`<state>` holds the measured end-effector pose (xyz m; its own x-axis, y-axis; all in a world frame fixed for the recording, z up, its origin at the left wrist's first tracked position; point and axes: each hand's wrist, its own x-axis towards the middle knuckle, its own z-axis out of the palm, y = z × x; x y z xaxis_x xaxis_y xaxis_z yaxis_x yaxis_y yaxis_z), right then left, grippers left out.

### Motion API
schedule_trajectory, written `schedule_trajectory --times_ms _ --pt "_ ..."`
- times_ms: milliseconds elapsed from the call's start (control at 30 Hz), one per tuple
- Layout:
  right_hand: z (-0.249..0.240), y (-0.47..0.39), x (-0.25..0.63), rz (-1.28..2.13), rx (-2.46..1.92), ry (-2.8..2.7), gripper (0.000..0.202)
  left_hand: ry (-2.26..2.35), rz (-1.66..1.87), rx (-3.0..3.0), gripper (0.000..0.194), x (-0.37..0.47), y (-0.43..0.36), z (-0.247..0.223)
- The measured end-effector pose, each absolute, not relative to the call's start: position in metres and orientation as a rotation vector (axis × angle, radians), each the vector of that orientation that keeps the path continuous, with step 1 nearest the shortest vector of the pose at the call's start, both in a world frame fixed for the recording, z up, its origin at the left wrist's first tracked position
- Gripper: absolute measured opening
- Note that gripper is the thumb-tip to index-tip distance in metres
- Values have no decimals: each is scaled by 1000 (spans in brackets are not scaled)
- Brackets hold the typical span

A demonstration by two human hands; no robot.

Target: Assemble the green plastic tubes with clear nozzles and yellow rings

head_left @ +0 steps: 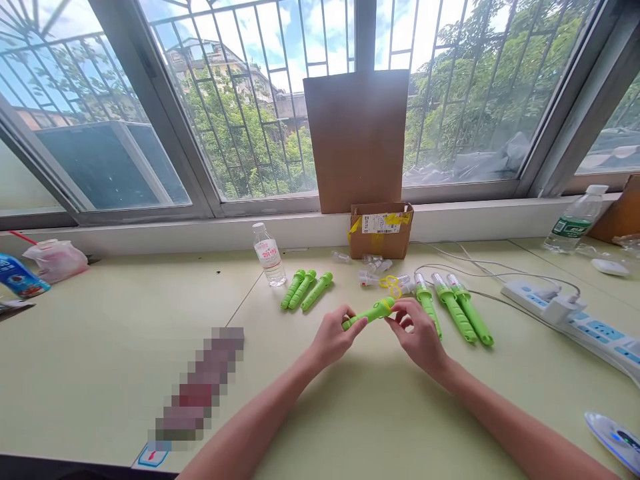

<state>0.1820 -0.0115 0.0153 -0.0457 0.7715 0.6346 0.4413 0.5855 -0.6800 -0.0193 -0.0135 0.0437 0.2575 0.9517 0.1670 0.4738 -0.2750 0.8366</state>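
My left hand [336, 335] is closed round the lower part of a green tube [369, 316], held tilted above the table. At its yellow-ringed upper end, the fingertips of my right hand [416, 332] are pinched together; whether they grip the ring or a small part there is too small to tell. Three green tubes [303, 290] without clear tops lie to the left, beyond my left hand. To the right of my right hand are three green tubes [455, 310] with clear tops. Clear caps [370, 277] and yellow rings [391, 284] lie just beyond my hands.
A small cardboard box [381, 233] stands by the window sill, a brown board [357, 143] behind it. Water bottles stand at centre left [269, 256] and far right [575, 220]. A power strip [580, 320] with cables lies right; a pixelated object [200, 387] lies left.
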Motion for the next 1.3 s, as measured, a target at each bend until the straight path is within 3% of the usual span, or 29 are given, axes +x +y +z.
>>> schedule_trajectory --times_ms 267,433,633,1300 --pt "15 -12 182 347 -1003 -1680 7 1243 883 1789 41 -21 -12 48" --pt "16 -11 182 344 -1006 -1686 8 1272 940 1831 32 -21 -13 44" --pt "14 -9 183 393 -995 -1731 19 1294 966 1890 34 -21 -13 42" --pt "17 -12 182 337 -1011 -1698 14 1226 871 1673 43 -17 -16 52"
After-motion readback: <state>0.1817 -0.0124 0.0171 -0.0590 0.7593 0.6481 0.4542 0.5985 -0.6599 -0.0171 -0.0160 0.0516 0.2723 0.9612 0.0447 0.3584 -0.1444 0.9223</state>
